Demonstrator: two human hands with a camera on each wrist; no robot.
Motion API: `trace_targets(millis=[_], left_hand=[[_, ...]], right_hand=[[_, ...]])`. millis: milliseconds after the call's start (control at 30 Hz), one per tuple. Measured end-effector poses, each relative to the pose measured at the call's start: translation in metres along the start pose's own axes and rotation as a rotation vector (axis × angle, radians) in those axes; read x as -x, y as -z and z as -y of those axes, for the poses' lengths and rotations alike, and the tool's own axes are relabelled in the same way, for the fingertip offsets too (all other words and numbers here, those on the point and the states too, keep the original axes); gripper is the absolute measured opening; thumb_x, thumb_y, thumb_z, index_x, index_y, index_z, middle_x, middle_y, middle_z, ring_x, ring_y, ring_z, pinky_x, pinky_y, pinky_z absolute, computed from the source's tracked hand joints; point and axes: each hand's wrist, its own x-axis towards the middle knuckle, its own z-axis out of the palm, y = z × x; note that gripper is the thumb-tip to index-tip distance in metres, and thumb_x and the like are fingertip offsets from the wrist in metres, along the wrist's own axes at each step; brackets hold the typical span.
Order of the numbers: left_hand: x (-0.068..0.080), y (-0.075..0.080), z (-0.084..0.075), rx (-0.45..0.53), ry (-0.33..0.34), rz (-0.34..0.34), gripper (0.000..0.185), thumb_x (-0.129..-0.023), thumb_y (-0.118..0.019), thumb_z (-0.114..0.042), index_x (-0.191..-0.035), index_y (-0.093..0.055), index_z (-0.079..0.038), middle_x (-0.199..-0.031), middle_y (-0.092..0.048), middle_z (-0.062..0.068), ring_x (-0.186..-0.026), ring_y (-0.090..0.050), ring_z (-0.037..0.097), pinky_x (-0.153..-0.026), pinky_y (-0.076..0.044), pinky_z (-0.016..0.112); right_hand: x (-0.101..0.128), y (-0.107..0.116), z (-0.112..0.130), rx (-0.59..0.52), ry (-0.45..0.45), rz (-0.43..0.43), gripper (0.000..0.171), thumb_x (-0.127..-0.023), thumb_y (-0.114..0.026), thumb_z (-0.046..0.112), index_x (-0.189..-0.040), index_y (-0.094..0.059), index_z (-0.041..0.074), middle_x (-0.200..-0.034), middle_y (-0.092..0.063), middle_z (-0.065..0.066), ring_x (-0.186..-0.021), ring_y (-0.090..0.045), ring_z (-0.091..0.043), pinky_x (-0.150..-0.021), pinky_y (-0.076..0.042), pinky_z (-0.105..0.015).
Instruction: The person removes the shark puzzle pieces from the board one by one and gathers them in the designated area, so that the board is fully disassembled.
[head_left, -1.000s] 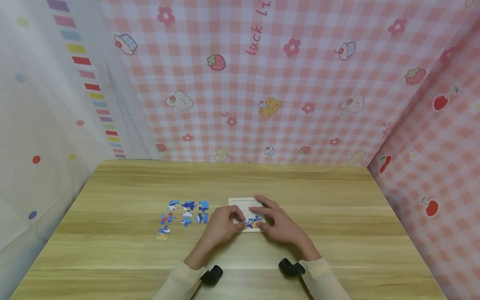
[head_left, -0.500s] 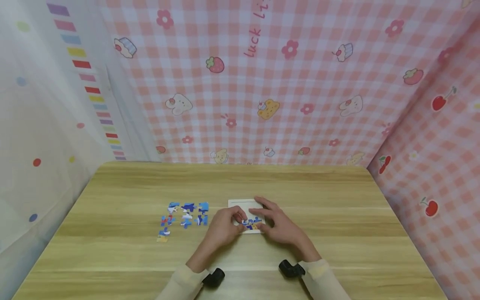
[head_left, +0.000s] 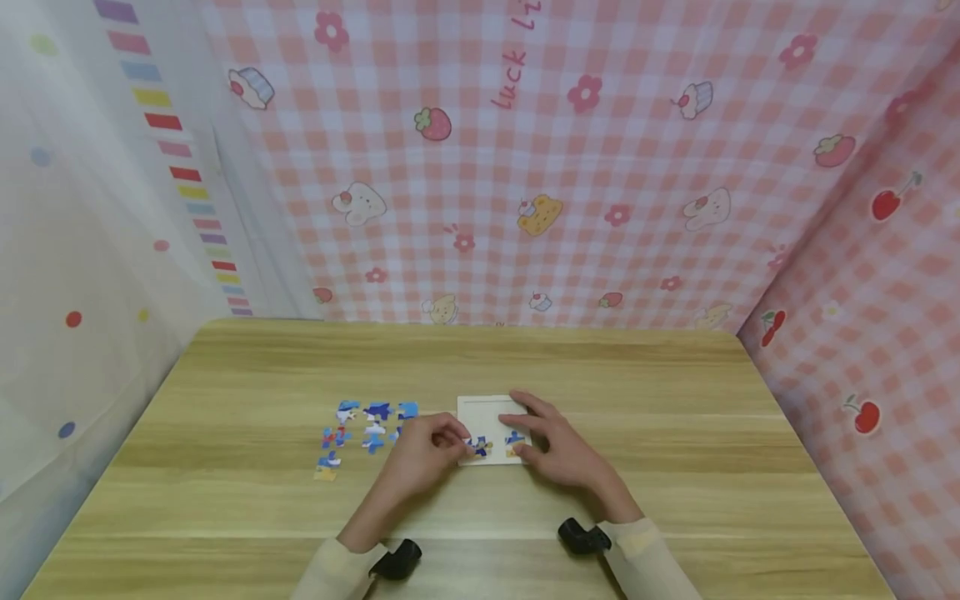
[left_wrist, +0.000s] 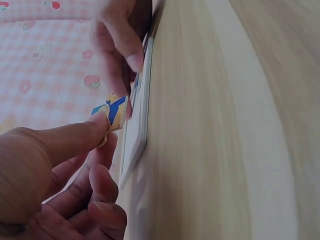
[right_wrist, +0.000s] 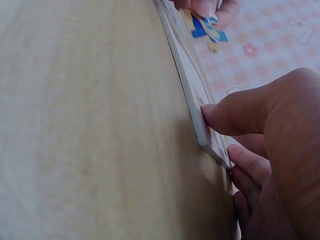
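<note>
A white puzzle tray (head_left: 489, 410) lies flat on the wooden table (head_left: 645, 392). My left hand (head_left: 463, 446) pinches a blue and yellow puzzle piece (head_left: 479, 447) between thumb and finger at the tray's near left corner; in the left wrist view the puzzle piece (left_wrist: 116, 111) is just above the tray's edge (left_wrist: 136, 140). My right hand (head_left: 521, 435) rests on the tray's right side with fingers stretched out, and its thumb (right_wrist: 235, 112) presses the tray's rim (right_wrist: 190, 95). Another blue piece (head_left: 514, 438) lies in the tray by the right fingers.
Several loose blue puzzle pieces (head_left: 367, 427) lie in rows left of the tray, with one pale piece (head_left: 324, 474) nearest me. Pink checked cloth walls close in the back and right, a white dotted curtain the left.
My left hand has drawn back to the left with one piece pinched, away from the piece by the right fingers. The left forearm shifted left; the right hand stayed on the tray.
</note>
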Motion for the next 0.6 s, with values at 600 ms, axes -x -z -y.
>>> trace_targets(millis=[600], left_hand=[[0.026, 0.058, 0.021, -0.083, 0.096, -0.094, 0.007, -0.09, -0.076, -0.007, -0.095, -0.077, -0.013, -0.085, -0.071, 0.0, -0.076, -0.058, 0.01, -0.067, -0.047, 0.021]], right_hand=[[0.0, 0.001, -0.001, 0.001, 0.017, 0.012, 0.046, -0.098, -0.068, 0.019, -0.143, -0.061, 0.017, -0.169, -0.029, -0.004, -0.157, -0.023, -0.034, -0.122, -0.027, -0.061]])
